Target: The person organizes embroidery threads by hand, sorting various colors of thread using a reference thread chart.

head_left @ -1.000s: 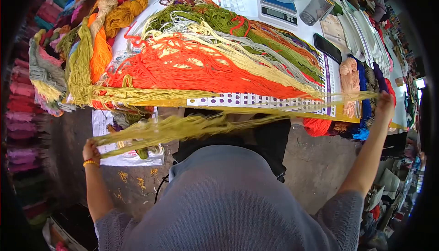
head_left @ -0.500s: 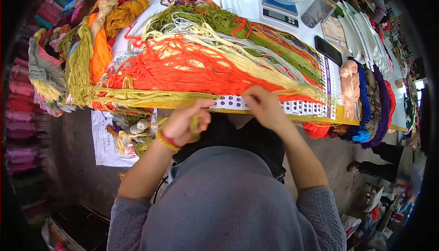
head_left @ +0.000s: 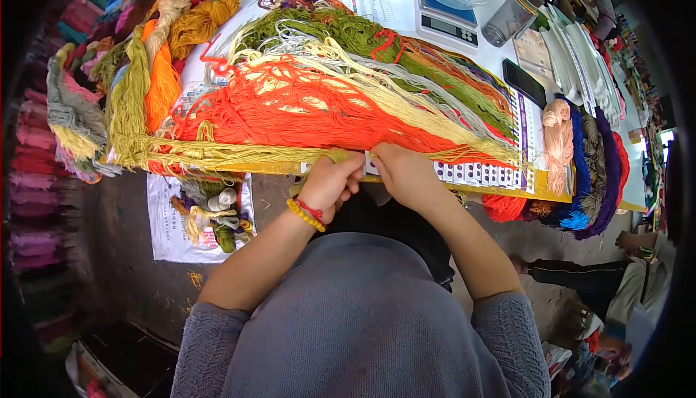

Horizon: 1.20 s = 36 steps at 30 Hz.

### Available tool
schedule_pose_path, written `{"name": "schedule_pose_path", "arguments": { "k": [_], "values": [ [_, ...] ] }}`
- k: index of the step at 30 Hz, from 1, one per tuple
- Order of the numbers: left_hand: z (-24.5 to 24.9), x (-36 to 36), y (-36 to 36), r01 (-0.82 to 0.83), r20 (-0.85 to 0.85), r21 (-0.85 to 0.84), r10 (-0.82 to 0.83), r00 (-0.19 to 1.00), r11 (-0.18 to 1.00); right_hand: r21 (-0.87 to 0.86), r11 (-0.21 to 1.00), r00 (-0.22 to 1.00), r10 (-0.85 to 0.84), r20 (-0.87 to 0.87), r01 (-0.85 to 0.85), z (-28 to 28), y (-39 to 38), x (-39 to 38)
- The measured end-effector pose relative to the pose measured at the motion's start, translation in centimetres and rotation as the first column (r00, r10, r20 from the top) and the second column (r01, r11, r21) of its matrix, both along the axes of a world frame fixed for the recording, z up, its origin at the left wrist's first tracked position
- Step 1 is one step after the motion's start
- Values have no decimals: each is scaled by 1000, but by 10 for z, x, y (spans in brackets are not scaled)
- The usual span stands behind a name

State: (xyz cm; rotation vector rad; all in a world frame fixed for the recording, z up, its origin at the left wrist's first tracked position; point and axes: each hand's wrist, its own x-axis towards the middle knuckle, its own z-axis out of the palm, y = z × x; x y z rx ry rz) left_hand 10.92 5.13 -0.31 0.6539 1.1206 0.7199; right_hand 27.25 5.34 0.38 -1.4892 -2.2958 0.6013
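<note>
At the front edge of the table, my left hand [head_left: 332, 186] is closed around olive-yellow yarn [head_left: 338, 155], part of which shows above the thumb. Close beside it, my right hand [head_left: 406, 175] pinches at the edge of a white card strip with dark dots [head_left: 478, 174]. What lies between its fingertips is hidden. Behind both hands spreads a wide fan of loose yarn, with orange-red strands [head_left: 290, 112] nearest, then cream strands [head_left: 428, 119] and green strands [head_left: 348, 50]. A bundle of olive-yellow strands [head_left: 239, 154] runs along the edge to the left.
Skeins in orange [head_left: 164, 90] and other colours heap at the left. Toward the right are a phone [head_left: 523, 83], a digital scale [head_left: 447, 28], a clear jar [head_left: 513, 15] and a peach skein [head_left: 557, 141]. Yarn scraps lie on a white sack [head_left: 174, 217] below. Another person's leg [head_left: 576, 276] shows at right.
My left hand has moved right and up to the table edge, beside the right hand, bringing the olive-yellow yarn. My right hand has shifted slightly left. The other person's leg has moved left.
</note>
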Motion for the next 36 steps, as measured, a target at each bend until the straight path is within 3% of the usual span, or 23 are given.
{"name": "schedule_pose_path", "arguments": {
  "k": [2,4,7,14,17,19,20,22,23,24,25,26,28,29,31,35,36],
  "values": [
    [6,6,0,1,-40,28,0,999,1000,16,1000,998,1,68,-2,8,-1,-2],
    [6,9,3,26,59,71,-31,998,997,-23,999,968,29,249,-24,15,0,-4],
    [2,9,6,53,80,76,-59,995,996,-5,1000,943,12,333,-11,17,0,-8],
    [7,16,5,21,-72,124,-12,997,992,28,999,939,33,341,-45,19,-2,-10],
    [12,19,4,18,-96,134,-5,995,991,-31,999,943,-4,333,15,17,-1,-10],
    [13,20,5,86,-216,252,-31,976,964,-27,994,990,-99,99,102,5,2,-4],
    [8,20,6,87,-217,251,-32,976,964,-27,994,990,-100,99,103,7,3,-2],
    [-13,19,8,164,-274,397,-54,960,903,-319,934,970,-210,-126,161,11,4,2],
    [-17,16,10,163,-274,395,-53,960,904,-322,933,970,-209,-125,159,10,5,4],
    [-21,9,13,284,-532,607,114,839,742,-306,938,986,-165,13,161,9,6,6],
    [-24,0,16,461,-676,712,343,652,529,-290,943,981,-121,152,161,9,6,7],
    [-26,-12,20,409,-692,653,282,665,637,-289,943,980,-127,150,166,9,7,8],
    [-25,-34,23,265,-549,531,89,831,805,-316,936,972,-86,220,154,10,8,8],
    [-22,-37,22,265,-552,527,88,829,808,-320,935,972,-84,218,152,10,7,8],
    [-10,-41,21,250,-348,350,-122,929,903,-323,939,980,-60,192,121,11,8,10],
    [-14,-41,21,259,-316,429,-124,940,865,-310,944,982,-56,179,110,8,8,11],
    [-18,-40,20,273,-376,463,-93,922,843,-323,939,982,-59,182,116,8,8,11]
  ]
}}
